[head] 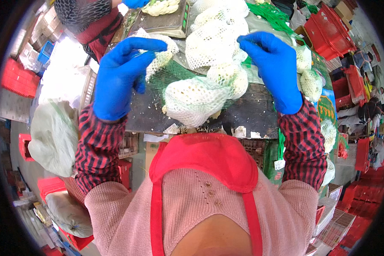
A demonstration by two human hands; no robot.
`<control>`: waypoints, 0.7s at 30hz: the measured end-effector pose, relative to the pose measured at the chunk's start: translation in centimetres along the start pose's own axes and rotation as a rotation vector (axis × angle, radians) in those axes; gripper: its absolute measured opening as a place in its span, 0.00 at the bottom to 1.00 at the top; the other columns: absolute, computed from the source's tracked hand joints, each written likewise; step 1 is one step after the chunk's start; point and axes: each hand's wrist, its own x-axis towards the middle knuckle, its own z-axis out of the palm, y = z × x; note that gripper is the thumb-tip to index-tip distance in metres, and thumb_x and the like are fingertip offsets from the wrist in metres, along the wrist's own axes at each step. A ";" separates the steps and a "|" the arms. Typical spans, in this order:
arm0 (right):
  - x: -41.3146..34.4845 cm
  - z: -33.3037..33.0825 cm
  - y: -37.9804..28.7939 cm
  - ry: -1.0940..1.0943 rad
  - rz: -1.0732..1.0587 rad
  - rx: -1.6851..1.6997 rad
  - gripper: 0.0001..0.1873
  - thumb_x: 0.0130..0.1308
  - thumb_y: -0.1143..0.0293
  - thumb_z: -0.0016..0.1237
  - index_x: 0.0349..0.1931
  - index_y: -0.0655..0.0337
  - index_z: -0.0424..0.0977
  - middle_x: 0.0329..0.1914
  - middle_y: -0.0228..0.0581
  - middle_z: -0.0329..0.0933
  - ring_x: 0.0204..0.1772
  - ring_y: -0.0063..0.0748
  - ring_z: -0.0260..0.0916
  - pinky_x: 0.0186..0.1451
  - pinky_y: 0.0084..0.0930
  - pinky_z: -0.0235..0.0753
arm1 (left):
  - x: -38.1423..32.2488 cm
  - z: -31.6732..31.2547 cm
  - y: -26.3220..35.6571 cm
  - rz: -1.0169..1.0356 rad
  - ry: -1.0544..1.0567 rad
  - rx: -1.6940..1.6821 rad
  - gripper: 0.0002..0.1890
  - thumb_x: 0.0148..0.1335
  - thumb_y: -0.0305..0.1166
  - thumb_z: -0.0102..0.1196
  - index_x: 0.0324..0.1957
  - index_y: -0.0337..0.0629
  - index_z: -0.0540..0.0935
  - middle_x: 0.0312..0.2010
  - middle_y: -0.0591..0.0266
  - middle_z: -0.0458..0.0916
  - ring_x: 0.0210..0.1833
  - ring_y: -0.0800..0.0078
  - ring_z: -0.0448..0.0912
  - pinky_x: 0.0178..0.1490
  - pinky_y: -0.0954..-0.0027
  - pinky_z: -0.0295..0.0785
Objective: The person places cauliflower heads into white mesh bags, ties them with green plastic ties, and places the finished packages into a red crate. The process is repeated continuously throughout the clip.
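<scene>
My left hand (121, 70), in a blue glove, has its thumb and forefinger at a cauliflower in white foam netting (166, 52); whether they grip it I cannot tell. Green mesh netting (172, 75) spreads below those fingers. Close before me lies a foam-wrapped cauliflower (196, 99) with green mesh over it, and another wrapped head (228, 76) touches it behind. My right hand (272, 64), also gloved in blue, is raised at the right of a wrapped pile (211, 41). Its fingertips are drawn together, and anything thin between them is not discernible.
A scale (166, 22) bearing a bare cauliflower (160, 7) stands at the back left of the dark table (249, 108). Beside it is a person's sleeve (99, 32). Green net bags (272, 16) lie at the back right, near red crates (329, 32). A full sack (52, 137) sits left.
</scene>
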 end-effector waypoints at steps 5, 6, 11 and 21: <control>1.8 1.7 -3.6 -0.186 0.071 0.141 0.11 0.54 0.64 0.53 0.32 0.62 0.78 0.22 0.38 0.76 0.23 0.23 0.72 0.27 0.22 0.71 | 2.5 5.2 -0.1 -0.248 -0.407 -0.094 0.18 0.56 0.26 0.50 0.51 0.42 0.77 0.19 0.68 0.73 0.15 0.85 0.66 0.19 0.82 0.62; 2.3 1.8 -4.0 -0.178 0.015 0.231 0.09 0.58 0.66 0.53 0.36 0.58 0.79 0.24 0.26 0.74 0.22 0.14 0.68 0.19 0.12 0.67 | 3.0 5.3 0.1 -0.155 -0.468 -0.102 0.16 0.57 0.27 0.50 0.49 0.41 0.78 0.20 0.67 0.75 0.15 0.85 0.67 0.19 0.82 0.62; 4.2 -2.5 -3.9 0.161 -0.074 0.542 0.13 0.59 0.70 0.45 0.42 0.65 0.76 0.39 0.37 0.78 0.27 0.15 0.66 0.28 0.14 0.65 | 4.8 3.0 0.8 0.002 -0.261 -0.110 0.11 0.58 0.29 0.49 0.38 0.35 0.82 0.28 0.65 0.81 0.15 0.86 0.66 0.19 0.82 0.62; -1.5 7.9 2.8 -0.470 -0.211 0.095 0.59 0.39 0.53 0.66 0.68 0.62 0.42 0.64 0.54 0.58 0.66 0.48 0.57 0.66 0.36 0.57 | 6.6 1.9 2.0 0.203 -0.093 0.011 0.09 0.60 0.26 0.49 0.38 0.37 0.81 0.25 0.65 0.80 0.14 0.84 0.67 0.17 0.82 0.60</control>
